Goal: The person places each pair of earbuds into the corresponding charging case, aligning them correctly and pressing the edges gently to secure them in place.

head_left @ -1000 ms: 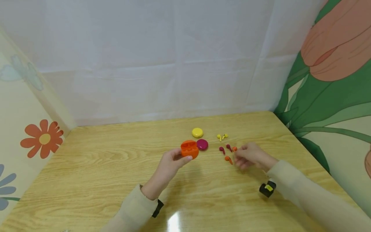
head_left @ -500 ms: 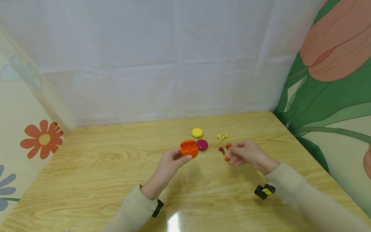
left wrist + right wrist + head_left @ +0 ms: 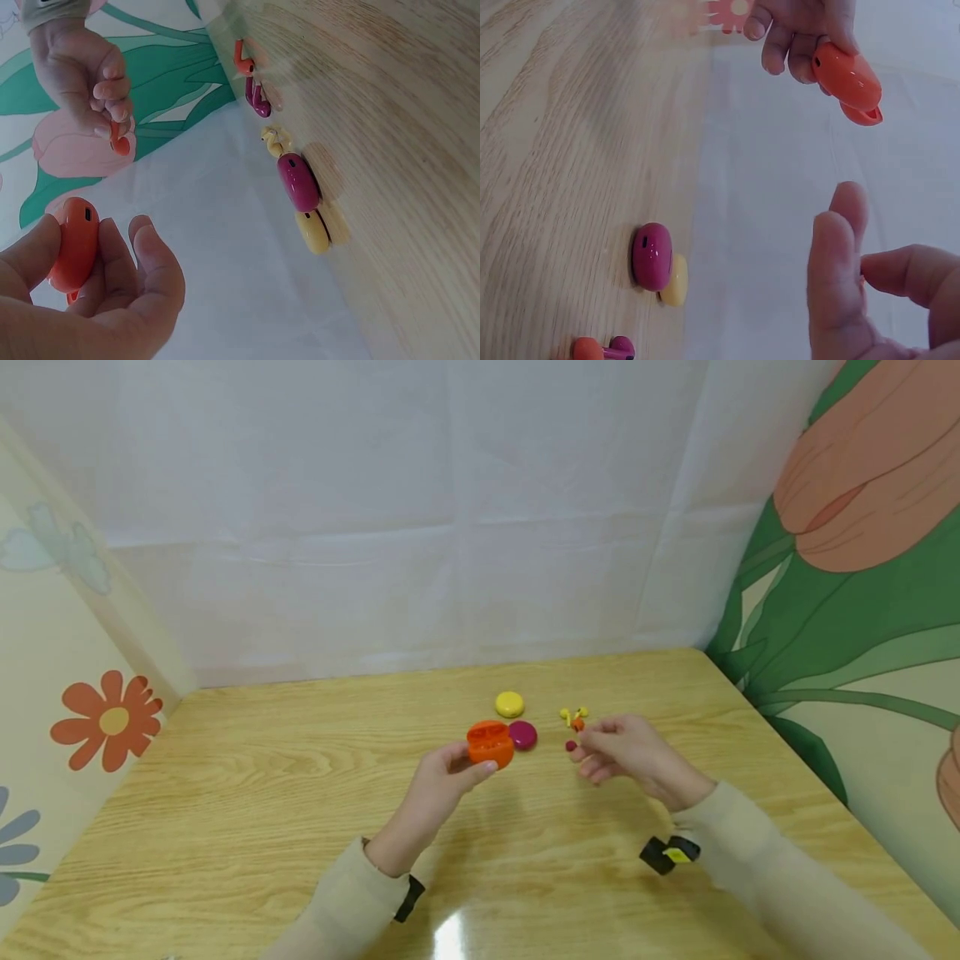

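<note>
My left hand [image 3: 438, 785] holds an orange earbud case [image 3: 491, 752] above the table between thumb and fingers, its lid raised and the inside facing me. To the right, my right hand [image 3: 633, 760] pinches an orange earbud [image 3: 119, 142] between thumb and fingertips, in the air. A second orange earbud [image 3: 244, 63] lies on the table beside two magenta earbuds [image 3: 259, 103]; in the head view the right hand mostly covers these. Two yellow earbuds [image 3: 567, 717] lie just behind the held earbud in that view.
A closed magenta case [image 3: 523, 736] sits on the wooden table [image 3: 285, 810] just behind the orange case, with a closed yellow case [image 3: 510, 703] farther back. A white cloth [image 3: 360, 527] hangs along the table's back edge. Floral panels [image 3: 840, 635] stand at both sides.
My right hand has lifted the orange earbud from among the magenta ones and moved left toward the case. The left hand has stayed in place with the case.
</note>
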`<state>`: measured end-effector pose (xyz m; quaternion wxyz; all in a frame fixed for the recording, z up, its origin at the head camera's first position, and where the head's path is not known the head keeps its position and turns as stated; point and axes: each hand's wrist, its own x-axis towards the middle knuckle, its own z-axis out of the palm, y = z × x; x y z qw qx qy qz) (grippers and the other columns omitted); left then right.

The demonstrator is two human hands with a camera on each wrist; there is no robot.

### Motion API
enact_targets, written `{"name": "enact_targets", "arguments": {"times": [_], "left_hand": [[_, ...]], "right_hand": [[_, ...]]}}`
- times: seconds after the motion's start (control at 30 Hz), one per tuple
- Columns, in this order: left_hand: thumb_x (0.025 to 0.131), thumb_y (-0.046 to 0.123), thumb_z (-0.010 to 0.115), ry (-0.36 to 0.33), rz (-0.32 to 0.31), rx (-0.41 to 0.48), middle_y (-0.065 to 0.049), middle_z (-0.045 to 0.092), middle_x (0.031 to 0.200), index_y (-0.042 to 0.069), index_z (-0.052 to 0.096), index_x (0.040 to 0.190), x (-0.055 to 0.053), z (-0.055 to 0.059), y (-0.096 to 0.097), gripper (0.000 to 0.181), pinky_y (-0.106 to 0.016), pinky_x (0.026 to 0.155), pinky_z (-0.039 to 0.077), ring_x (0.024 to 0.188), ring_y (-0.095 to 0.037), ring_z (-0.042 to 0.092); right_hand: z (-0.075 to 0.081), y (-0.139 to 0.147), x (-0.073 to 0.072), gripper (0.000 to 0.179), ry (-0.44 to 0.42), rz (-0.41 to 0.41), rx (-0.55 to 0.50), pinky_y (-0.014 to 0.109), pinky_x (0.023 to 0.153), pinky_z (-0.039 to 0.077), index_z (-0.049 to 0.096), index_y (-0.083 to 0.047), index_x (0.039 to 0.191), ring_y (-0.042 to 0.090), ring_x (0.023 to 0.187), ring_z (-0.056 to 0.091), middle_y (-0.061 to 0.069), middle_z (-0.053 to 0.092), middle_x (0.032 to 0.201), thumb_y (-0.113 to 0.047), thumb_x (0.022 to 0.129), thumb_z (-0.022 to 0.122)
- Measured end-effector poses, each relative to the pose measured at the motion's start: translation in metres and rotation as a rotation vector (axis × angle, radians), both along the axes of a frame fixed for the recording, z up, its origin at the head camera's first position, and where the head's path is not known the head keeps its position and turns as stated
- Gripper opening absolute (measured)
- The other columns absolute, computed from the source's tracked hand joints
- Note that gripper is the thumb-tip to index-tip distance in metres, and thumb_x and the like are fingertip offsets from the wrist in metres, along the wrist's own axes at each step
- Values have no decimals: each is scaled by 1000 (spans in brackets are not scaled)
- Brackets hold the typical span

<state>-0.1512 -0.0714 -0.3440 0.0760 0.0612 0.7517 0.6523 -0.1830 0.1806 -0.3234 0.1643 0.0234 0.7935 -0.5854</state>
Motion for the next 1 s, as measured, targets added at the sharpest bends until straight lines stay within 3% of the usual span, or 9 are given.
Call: {"name": "enact_targets", "arguments": {"times": [1.0], "left_hand": [[93, 12, 66, 16, -13, 10, -12, 67, 103, -7, 65, 115, -2, -2, 0, 28, -43, 88, 49, 89, -17, 59]], "right_hand": [[11, -27, 4, 32, 18, 32, -101, 27, 60, 56, 52, 13, 120, 13, 63, 66, 12, 69, 85, -12, 100, 53]]}}
